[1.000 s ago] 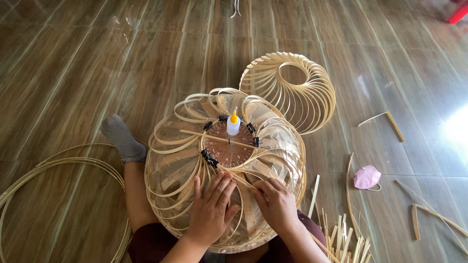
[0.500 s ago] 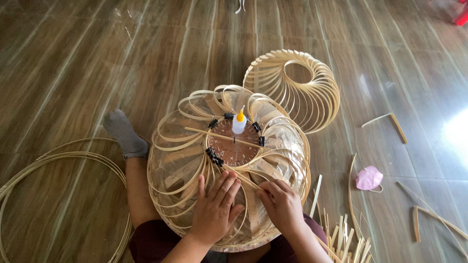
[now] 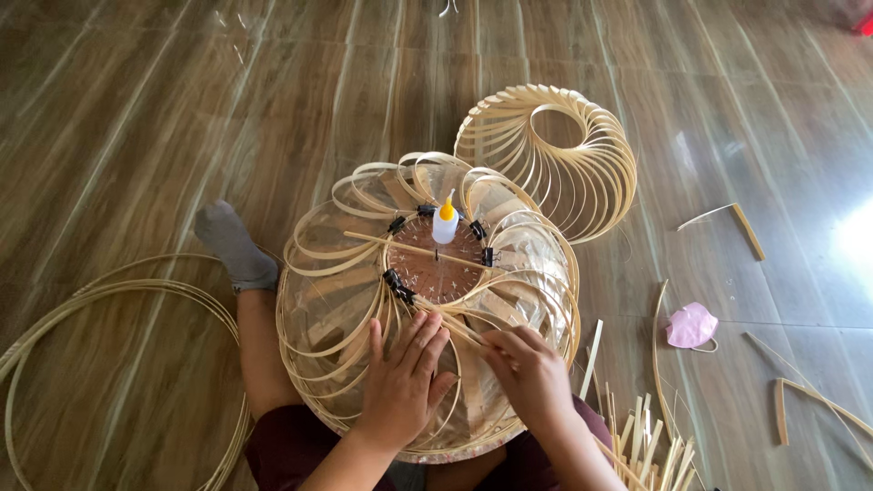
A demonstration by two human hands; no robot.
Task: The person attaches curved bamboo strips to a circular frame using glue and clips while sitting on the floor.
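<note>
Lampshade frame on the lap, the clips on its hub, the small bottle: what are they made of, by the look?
Lampshade frame: thin bent strips, pale tan and matte with a fibrous grain, probably split bamboo, unfinished. Left hand and right hand press strips at its near side. Clips: small, black, likely painted metal binder clips, too small to confirm. Bottle: white body with a yellow nozzle, looks like plastic.

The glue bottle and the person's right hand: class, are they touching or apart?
Apart. The head view shows the glue bottle standing on the round centre disc, while the right hand rests lower down on the bamboo strips.
</note>
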